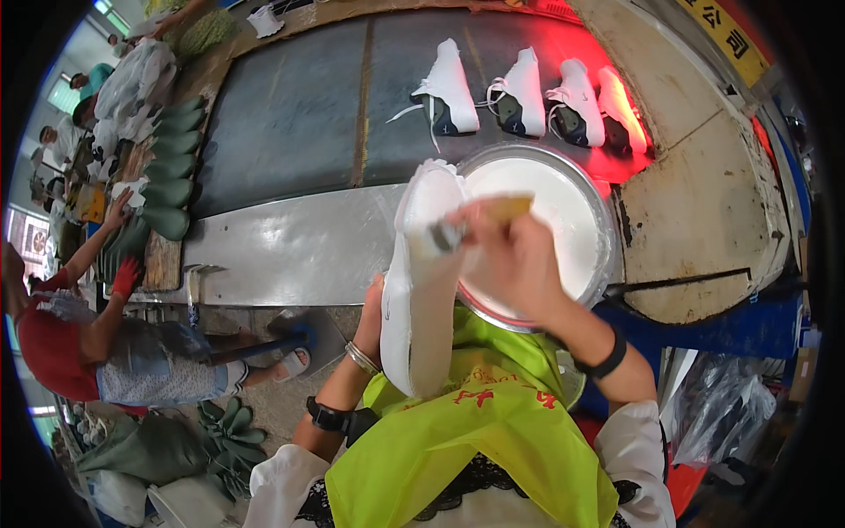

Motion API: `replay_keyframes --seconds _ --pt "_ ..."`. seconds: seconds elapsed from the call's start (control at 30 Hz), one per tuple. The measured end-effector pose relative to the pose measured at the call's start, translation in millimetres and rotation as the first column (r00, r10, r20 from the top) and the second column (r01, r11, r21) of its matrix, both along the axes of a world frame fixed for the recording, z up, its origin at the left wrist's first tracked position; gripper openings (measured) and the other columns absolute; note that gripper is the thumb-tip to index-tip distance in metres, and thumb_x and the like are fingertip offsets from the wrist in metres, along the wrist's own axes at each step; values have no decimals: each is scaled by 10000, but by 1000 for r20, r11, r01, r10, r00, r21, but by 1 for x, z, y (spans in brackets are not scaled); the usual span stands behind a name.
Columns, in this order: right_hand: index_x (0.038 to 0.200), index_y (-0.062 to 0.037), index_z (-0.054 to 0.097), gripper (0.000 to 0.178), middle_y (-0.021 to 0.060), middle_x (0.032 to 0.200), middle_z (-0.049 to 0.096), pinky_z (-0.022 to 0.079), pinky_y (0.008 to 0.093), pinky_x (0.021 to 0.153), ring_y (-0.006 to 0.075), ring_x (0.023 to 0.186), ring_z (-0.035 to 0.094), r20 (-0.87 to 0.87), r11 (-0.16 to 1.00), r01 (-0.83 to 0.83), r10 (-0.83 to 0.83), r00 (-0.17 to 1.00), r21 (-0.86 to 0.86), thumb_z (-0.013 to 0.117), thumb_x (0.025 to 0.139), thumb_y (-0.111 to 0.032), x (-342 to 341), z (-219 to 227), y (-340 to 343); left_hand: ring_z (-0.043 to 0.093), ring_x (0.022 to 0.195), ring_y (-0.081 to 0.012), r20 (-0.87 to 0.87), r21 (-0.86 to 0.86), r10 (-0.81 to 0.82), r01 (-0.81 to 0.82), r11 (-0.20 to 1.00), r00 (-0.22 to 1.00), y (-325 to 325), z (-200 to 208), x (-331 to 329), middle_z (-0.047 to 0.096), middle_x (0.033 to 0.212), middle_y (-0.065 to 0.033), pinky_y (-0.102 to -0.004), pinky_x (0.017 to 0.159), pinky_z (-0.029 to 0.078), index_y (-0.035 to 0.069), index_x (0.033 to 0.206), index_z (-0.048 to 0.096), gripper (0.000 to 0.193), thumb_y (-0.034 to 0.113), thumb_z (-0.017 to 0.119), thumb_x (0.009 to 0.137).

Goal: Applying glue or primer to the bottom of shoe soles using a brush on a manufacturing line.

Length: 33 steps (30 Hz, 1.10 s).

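My left hand [372,317] grips a white shoe upper [421,317] along its left side. The shoe is turned with its pale underside up and its narrower end pointing away from me. A brush [510,208] with a yellowish handle is held in my right hand [519,260], which is smeared by motion. Its metal band and head lie against or just over the underside near the far end; contact is hard to make out. Just right of the shoe, partly under my right hand, stands a round metal basin [609,238] of white liquid [550,189].
A dark conveyor belt [299,123] runs beyond a metal ledge [282,251]. Several white shoes [519,92] stand on it under red light. At left, a co-worker in red [62,339] reaches toward green soles [167,194]. Clear plastic bags [722,409] lie at lower right.
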State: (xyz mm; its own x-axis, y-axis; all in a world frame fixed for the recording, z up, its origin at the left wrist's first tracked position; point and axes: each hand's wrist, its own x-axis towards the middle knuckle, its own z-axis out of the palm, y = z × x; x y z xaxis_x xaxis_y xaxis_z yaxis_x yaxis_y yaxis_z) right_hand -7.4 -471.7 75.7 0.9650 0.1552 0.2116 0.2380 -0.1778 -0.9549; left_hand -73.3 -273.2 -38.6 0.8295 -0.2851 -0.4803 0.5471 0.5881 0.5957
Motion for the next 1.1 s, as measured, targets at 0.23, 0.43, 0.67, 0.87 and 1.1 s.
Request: replay_keyframes --seconds 0.23,0.43,0.67,0.87,1.1 --pt "903 35 635 307 61 697 636 445 256 554 122 587 590 -72 993 119 -119 990 -4 537 925 -255 55 5 -10 641 863 -198 36 20 -21 20 1000 999 -6 6 -9 636 1010 -128 -325 762 532 13 1158 520 506 408 254 988" --pt "922 73 604 284 96 716 649 483 243 540 131 572 632 -245 989 52 -17 969 138 566 910 -208 32 19 15 634 828 -165 164 298 -67 15 954 984 8 -39 -8 633 968 -99 -282 712 522 24 1061 539 415 366 316 987" --pt "948 56 592 260 99 824 662 513 234 582 104 631 613 4 973 229 -229 973 -1 532 941 -197 49 8 16 640 909 -214 31 -27 14 -13 1000 999 -5 9 -16 626 1073 -140 -339 804 525 12 1208 511 515 405 255 995" --pt "913 50 607 251 110 670 621 454 290 542 137 592 600 -113 995 44 -34 993 87 550 904 -195 -2 19 18 639 947 -233 -25 -24 -9 9 1000 1000 4 -10 -11 618 1115 -147 -366 849 515 -1 1270 473 554 418 235 997" --pt "895 40 623 257 87 717 644 487 292 543 132 588 603 4 974 157 -160 987 165 553 911 -207 75 0 -6 647 884 -219 131 94 -44 31 995 990 7 -12 -13 631 1058 -146 -348 796 536 -10 1200 514 519 400 271 994"
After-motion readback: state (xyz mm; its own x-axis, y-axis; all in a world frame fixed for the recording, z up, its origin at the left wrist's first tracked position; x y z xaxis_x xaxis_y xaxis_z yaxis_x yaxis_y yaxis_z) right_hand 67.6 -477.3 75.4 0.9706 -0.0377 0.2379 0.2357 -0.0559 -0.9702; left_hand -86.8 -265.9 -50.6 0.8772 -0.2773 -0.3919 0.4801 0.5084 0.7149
